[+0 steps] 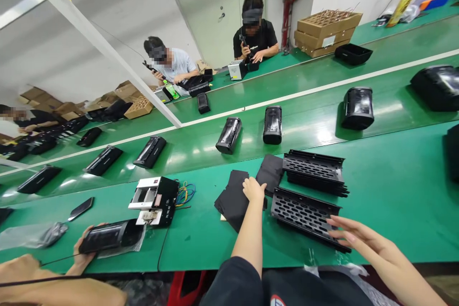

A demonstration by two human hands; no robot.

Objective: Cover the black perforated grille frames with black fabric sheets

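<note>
black sheets (pixel 233 196) under left hand (pixel 254 189), perforated panels (pixel 308 215) beside right (pixel 355 235)

- Top (pixel 304 288), near-black cloth
- Left sleeve (pixel 234 279), short, same dark cloth
- Emblem (pixel 277 300) on top, partly cropped: shows curved red rim, white ground
- Left hand (pixel 254 189), bare
- Right hand (pixel 358 236), bare

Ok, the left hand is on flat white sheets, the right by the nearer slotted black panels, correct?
Wrong colour: the head view shows the left hand on flat black sheets. The right hand is by the nearer slotted black panels, as you say.
</note>
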